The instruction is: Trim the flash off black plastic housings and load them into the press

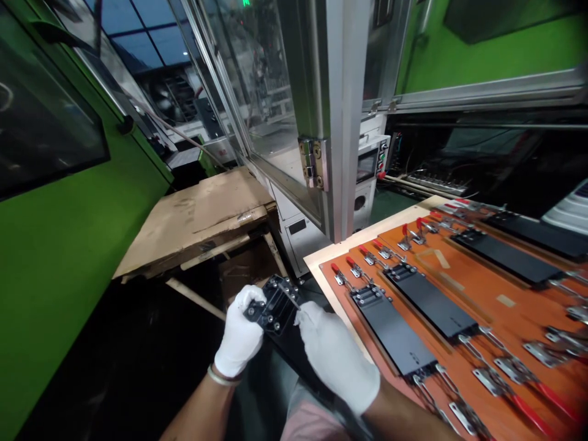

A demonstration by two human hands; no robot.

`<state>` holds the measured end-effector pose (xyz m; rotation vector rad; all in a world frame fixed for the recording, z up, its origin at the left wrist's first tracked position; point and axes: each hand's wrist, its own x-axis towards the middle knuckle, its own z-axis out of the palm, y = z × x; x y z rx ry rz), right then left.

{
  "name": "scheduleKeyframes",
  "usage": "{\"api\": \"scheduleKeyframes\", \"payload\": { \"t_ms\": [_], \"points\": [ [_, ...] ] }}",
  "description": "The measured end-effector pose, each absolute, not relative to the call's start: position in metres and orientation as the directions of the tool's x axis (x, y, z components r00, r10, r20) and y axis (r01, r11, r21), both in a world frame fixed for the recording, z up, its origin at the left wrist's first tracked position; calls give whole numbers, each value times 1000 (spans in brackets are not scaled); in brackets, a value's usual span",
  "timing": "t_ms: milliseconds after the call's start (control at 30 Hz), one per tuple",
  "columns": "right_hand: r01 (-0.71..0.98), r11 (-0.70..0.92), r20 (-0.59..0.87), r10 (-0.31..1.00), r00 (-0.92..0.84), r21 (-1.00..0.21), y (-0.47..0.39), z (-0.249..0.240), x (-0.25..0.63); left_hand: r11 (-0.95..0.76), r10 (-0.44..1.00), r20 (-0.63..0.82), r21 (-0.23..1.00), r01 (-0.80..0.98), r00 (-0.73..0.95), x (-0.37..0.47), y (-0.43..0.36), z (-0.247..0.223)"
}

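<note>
A long black part [282, 312] with several metal-ringed holes at its near end hangs in front of my body, between my two white-gloved hands. My left hand [241, 331] is wrapped round the left edge of its holed end. On the right side, the bent fingers of my right hand [335, 355] press together at the part's edge; anything small between them cannot be made out. The part's lower end runs down behind my right hand and forearm.
An orange fixture board [487, 318] on the right holds several black panels [399, 334] among red-handled clamps. A cardboard-covered table [197, 214] stands ahead left. The metal door frame [340, 122] hangs ahead, and a green machine [55, 245] fills the left.
</note>
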<state>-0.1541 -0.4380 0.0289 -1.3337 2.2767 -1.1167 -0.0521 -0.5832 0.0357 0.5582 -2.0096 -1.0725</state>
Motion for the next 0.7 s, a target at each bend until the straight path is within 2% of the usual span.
{"api": "scheduleKeyframes", "payload": {
  "t_ms": [133,267,367,467,600,700],
  "points": [
    [-640,228,165,-854,-493,-734,-439,33,-150,546,-668,424,838,-14,-611,-54,-582,33],
    [-656,278,144,-847,-512,-702,-437,35,-149,537,-677,415,843,-23,-608,-57,-580,36],
    [-650,193,147,-890,-431,-735,-436,36,-149,532,-682,406,846,-31,-608,-57,-578,38],
    [-660,229,176,-856,-487,-715,-438,36,-150,521,-681,395,853,-29,-616,-57,-579,38],
    [-689,201,187,-877,-443,-696,-440,34,-152,523,-690,401,852,-32,-602,-57,-580,37],
    [-683,266,183,-840,-510,-680,-440,32,-152,520,-688,392,853,-38,-611,-57,-580,35]
  ]
}}
